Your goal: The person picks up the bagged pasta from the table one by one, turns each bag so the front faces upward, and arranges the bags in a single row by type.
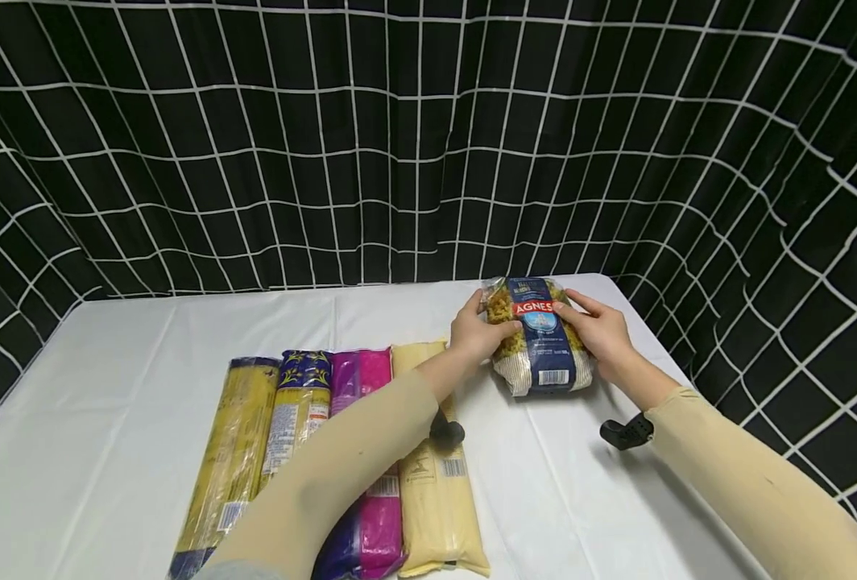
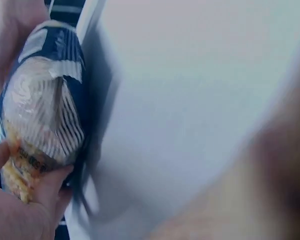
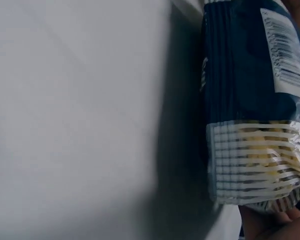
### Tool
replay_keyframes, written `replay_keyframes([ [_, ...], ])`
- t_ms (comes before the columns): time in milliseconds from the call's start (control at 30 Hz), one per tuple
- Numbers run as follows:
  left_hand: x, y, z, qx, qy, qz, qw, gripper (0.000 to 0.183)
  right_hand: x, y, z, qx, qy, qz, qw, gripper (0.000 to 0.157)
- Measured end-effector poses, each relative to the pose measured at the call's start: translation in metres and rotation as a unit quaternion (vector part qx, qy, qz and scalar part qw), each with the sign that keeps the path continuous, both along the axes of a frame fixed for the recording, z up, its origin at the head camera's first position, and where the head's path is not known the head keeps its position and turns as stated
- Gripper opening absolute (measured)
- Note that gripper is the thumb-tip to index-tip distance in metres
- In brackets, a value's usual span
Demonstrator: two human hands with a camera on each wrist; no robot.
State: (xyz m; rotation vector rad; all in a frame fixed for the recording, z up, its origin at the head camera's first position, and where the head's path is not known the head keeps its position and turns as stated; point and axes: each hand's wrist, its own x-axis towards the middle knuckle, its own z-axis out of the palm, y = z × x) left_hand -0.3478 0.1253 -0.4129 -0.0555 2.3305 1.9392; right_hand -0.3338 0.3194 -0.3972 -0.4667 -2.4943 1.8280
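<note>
A bag of short pasta, dark blue with a red AGNESI-style label and clear sides, is held between both hands near the back right of the table. My left hand grips its left side, thumb on the front. On the opposite side my right hand holds it, thumb over the label. In the left wrist view the bag's striped end shows, with left fingers curled at its edge. The right wrist view has the barcode end of the bag close over the white cloth, with a shadow beside it.
Left of the bag, long packs lie side by side: a yellow spaghetti pack, a blue-topped pack, a purple and pink pack and a cream pack. My left forearm crosses above them. A black gridded curtain surrounds the white table.
</note>
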Motion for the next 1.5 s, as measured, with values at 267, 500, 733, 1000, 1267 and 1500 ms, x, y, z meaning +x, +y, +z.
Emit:
replay_keyframes([
  [267,-0.036,0.009,-0.002,-0.001,-0.007,-0.006,1.0,0.087,-0.031,0.006,0.002,0.022,0.01,-0.007,1.0,0.059],
  [500,-0.053,0.012,-0.006,0.019,0.024,-0.012,0.9995,0.094,-0.055,0.003,0.003,0.043,0.038,-0.008,0.998,0.057],
  [733,-0.06,0.015,-0.008,0.004,0.04,-0.063,0.9972,0.106,-0.063,0.006,0.004,0.054,0.049,0.008,0.997,0.054],
  [1000,-0.062,0.019,-0.01,0.008,0.023,-0.079,0.9966,0.111,-0.066,0.016,-0.002,0.112,0.042,0.083,0.989,0.054],
  [1267,-0.062,0.024,-0.012,-0.007,0.023,-0.069,0.9974,0.102,-0.073,0.018,-0.006,0.219,0.027,0.108,0.969,0.055],
  [1500,-0.064,0.017,-0.006,-0.066,0.02,-0.05,0.9964,0.084,-0.064,0.01,-0.005,0.326,0.057,0.095,0.939,0.052],
])
